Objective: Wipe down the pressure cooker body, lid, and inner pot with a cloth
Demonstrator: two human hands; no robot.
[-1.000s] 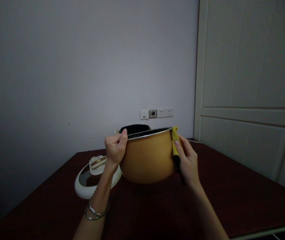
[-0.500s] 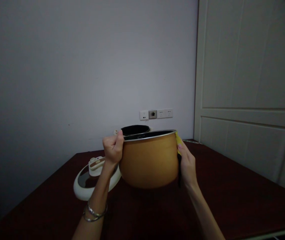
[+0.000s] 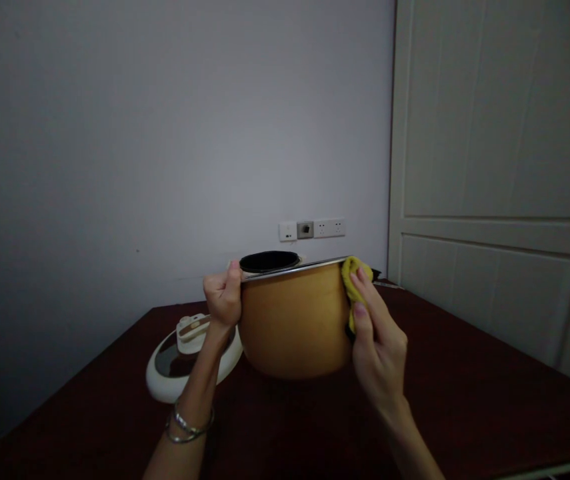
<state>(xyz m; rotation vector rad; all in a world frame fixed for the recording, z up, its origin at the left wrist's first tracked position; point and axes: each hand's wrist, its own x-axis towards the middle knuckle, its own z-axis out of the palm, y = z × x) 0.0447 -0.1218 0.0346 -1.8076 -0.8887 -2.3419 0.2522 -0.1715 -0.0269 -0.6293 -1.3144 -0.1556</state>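
Note:
A golden-brown inner pot (image 3: 292, 323) with a silvery rim is held up above the table, tilted so its right side sits higher. My left hand (image 3: 223, 297) grips the rim at the left, thumb on top and fingers curled. My right hand (image 3: 381, 347) presses a yellow cloth (image 3: 353, 280) with a dark side against the pot's upper right side. Beyond the left hand lies a white lid (image 3: 165, 383) with a dark centre and a raised handle. Behind the pot, the black opening of a white cooker body (image 3: 271, 260) shows; the rest of it is hidden.
The dark red table (image 3: 465, 387) runs back to a pale wall. Wall sockets (image 3: 329, 228) sit above its far edge. A white panelled door (image 3: 495, 200) stands along the right side.
The right hand has turned and come round toward the near side of the pot, so more of the yellow cloth shows. The pot has tipped slightly, its inside now hidden.

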